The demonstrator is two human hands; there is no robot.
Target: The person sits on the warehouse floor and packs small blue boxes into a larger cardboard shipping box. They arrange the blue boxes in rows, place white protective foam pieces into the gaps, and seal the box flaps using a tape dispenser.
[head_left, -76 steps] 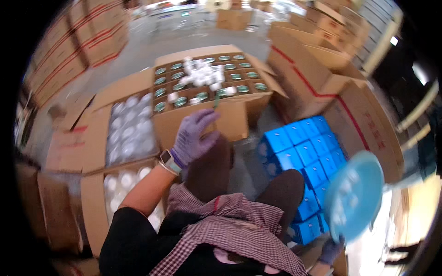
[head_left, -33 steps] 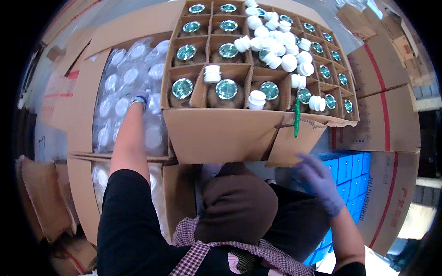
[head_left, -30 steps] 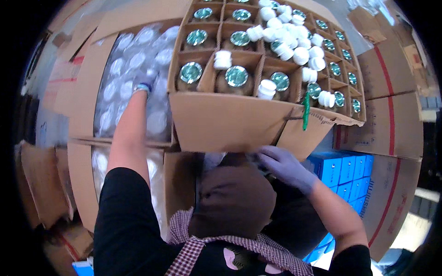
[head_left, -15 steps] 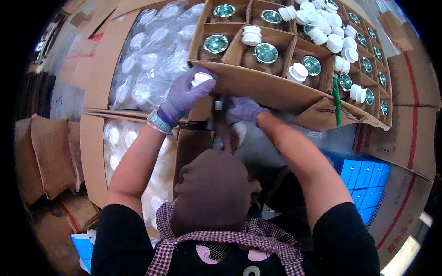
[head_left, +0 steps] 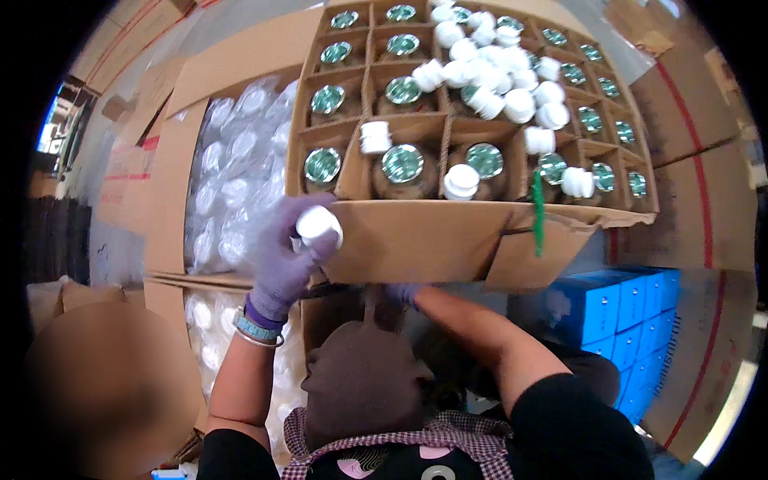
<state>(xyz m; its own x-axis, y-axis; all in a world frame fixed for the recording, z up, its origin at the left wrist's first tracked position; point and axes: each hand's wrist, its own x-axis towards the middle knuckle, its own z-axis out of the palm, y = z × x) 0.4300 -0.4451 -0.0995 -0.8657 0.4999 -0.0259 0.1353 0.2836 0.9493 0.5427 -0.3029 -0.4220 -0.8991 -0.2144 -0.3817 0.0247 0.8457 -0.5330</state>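
Observation:
My gloved left hand [head_left: 290,254] is closed around a white plastic cap [head_left: 320,228], held at the near left corner of a divided cardboard box [head_left: 416,240]. Glass jars [head_left: 402,162] with shiny, green-tinted tops stand in the box's compartments. White caps [head_left: 500,72] lie heaped over the jars, and a few sit apart, such as the one on the front divider [head_left: 374,138]. Below the box's front flap, only a bit of my gloved right hand [head_left: 404,294] shows; its fingers are hidden behind the flap.
Left of the jars, an open carton [head_left: 172,184] holds plastic-wrapped clear containers [head_left: 236,176]. A second carton [head_left: 164,308] sits nearer. Green string [head_left: 538,216] hangs over the flap. Blue boxes [head_left: 600,312] are stacked at right beside large cartons [head_left: 712,208]. A blurred round shape [head_left: 112,392] fills the lower left.
The view has shifted, so the jar box appears lower and further left. My left hand still holds the white cap. My right hand has become mostly hidden under the flap.

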